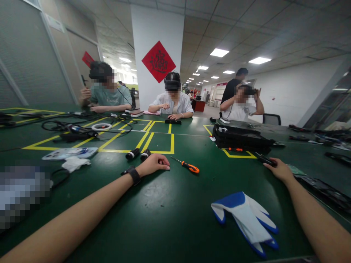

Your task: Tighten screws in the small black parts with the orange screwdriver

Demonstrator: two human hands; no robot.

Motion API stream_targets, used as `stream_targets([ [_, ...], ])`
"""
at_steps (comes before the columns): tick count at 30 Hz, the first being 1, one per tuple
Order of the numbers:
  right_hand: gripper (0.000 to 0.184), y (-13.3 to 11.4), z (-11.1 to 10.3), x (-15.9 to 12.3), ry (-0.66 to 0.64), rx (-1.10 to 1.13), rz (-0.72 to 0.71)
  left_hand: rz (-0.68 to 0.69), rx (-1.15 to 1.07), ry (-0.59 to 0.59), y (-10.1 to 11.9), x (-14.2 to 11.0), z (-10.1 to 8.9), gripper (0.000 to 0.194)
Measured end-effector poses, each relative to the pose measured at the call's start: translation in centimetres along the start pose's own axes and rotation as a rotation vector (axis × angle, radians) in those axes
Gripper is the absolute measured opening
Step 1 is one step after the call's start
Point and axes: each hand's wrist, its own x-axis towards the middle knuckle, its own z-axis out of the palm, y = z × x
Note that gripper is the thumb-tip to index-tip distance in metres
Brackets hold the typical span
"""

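Note:
My left hand (155, 163), with a dark band on its wrist, rests on the green table. Its fingers are loosely curled together, and nothing shows in them. Just to its right lies a screwdriver (190, 167) with an orange and black handle, its tip towards the hand. Two short black cylinders with white bands, the left one (132, 153) and the right one (145, 155), lie behind the hand. My right hand (278, 171) reaches forward at the right and grips a dark, narrow object (265, 159) whose kind I cannot make out.
White and blue gloves (246, 215) lie at front right. Black casings (240, 137) are stacked beyond, beside another orange screwdriver (236, 149). Cables (65, 128), a white tissue (76, 164) and a flat packet (70, 153) lie left. Several people are across the table.

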Motion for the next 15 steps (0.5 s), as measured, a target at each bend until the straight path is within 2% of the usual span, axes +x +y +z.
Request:
stream_targets([
  [4,0.059,0.4,0.0,0.2,-0.011,0.004,-0.006,0.021,0.027,-0.003,0.1,0.1,0.0,0.035],
  [8,0.051,0.5,0.0,0.2,-0.032,-0.090,-0.025,0.066,0.069,0.019,0.2,0.0,0.1,0.033],
  [11,0.044,-0.4,0.0,-0.2,-0.026,-0.264,-0.059,0.096,0.114,0.045,0.2,0.0,0.3,0.031],
  [15,0.045,-2.2,0.3,-0.8,0.129,-0.473,-0.206,0.132,0.180,0.049,0.4,0.0,0.4,0.031],
])
